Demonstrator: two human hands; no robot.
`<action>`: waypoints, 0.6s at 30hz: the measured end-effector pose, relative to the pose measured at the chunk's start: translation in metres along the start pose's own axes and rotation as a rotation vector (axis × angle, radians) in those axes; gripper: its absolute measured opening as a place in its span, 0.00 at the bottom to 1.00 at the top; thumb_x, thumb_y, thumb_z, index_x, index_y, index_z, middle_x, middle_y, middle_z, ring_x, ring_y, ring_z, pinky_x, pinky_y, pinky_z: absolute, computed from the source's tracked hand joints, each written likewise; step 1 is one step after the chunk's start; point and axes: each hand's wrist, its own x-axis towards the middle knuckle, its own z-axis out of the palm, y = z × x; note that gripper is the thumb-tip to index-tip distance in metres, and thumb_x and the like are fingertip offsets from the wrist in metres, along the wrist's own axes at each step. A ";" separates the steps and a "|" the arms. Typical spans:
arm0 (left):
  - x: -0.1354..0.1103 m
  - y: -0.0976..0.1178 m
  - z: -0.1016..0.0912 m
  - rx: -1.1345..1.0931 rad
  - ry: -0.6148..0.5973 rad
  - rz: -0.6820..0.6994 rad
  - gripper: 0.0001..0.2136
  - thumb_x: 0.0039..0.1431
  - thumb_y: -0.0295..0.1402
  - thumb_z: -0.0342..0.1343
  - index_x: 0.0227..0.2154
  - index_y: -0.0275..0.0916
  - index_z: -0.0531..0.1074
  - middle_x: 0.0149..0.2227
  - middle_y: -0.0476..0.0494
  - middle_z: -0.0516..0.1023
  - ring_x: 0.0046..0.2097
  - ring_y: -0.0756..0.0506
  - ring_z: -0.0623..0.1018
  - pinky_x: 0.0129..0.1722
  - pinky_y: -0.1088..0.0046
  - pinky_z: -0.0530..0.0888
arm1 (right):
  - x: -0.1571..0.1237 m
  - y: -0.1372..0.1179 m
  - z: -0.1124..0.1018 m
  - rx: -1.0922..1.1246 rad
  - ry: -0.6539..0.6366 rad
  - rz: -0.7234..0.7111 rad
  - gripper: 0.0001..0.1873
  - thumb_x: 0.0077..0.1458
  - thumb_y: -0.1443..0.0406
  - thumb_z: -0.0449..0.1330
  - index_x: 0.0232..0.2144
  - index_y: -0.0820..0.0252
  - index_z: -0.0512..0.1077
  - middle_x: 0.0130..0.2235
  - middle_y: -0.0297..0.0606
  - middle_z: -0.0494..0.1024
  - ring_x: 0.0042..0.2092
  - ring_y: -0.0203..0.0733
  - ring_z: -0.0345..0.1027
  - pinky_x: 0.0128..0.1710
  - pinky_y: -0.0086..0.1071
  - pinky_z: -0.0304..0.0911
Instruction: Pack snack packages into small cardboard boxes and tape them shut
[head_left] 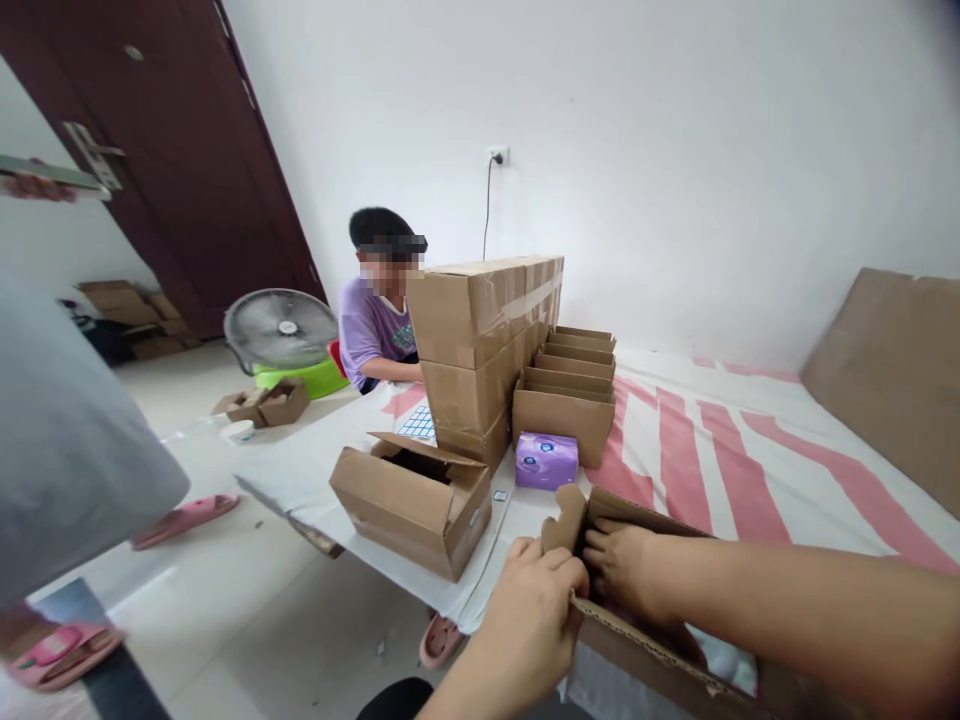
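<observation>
A brown cardboard box (637, 640) lies at the lower right with its top open. My left hand (536, 600) is closed on the near corner of that box, fingers wrapped over the edge by an upright end flap (564, 515). Inside the box is my right hand (626, 570), its fingers apart against the inner end wall; the fingertips are partly in shadow. Something pale and bluish (724, 655) shows in the box under my right forearm, too covered to name.
A half-open carton (409, 500) stands left of my hands, near the table edge. Behind are a purple tissue pack (546, 460), several open cartons (562, 420) and stacked taped boxes (465, 380). A person (375, 320) sits beyond; another stands at left. A fan (285, 325) is on the floor.
</observation>
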 end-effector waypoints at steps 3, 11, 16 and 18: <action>0.000 0.001 0.001 -0.007 -0.013 -0.007 0.10 0.45 0.21 0.52 0.29 0.41 0.69 0.34 0.46 0.77 0.38 0.43 0.70 0.42 0.63 0.61 | -0.024 -0.005 -0.028 0.106 -0.135 0.106 0.26 0.33 0.54 0.72 0.38 0.55 0.77 0.34 0.40 0.80 0.40 0.52 0.73 0.49 0.42 0.64; -0.004 0.006 -0.008 -0.023 -0.079 -0.002 0.11 0.44 0.20 0.51 0.29 0.41 0.69 0.34 0.49 0.77 0.39 0.45 0.70 0.42 0.66 0.61 | -0.081 -0.018 -0.072 0.015 -0.053 0.034 0.37 0.27 0.58 0.71 0.44 0.68 0.73 0.38 0.47 0.77 0.38 0.53 0.70 0.48 0.45 0.61; -0.005 0.003 -0.014 0.015 -0.049 -0.067 0.09 0.49 0.21 0.50 0.29 0.41 0.70 0.34 0.48 0.77 0.39 0.44 0.70 0.42 0.67 0.61 | -0.147 -0.014 -0.086 0.261 0.416 0.347 0.35 0.29 0.60 0.70 0.44 0.61 0.71 0.42 0.45 0.74 0.42 0.53 0.67 0.44 0.43 0.63; -0.003 -0.002 -0.018 0.056 -0.033 -0.101 0.07 0.52 0.23 0.51 0.29 0.41 0.70 0.34 0.47 0.78 0.39 0.43 0.70 0.41 0.67 0.61 | -0.176 -0.009 -0.082 0.418 0.652 0.519 0.33 0.32 0.58 0.70 0.45 0.58 0.70 0.43 0.44 0.74 0.42 0.53 0.69 0.40 0.41 0.65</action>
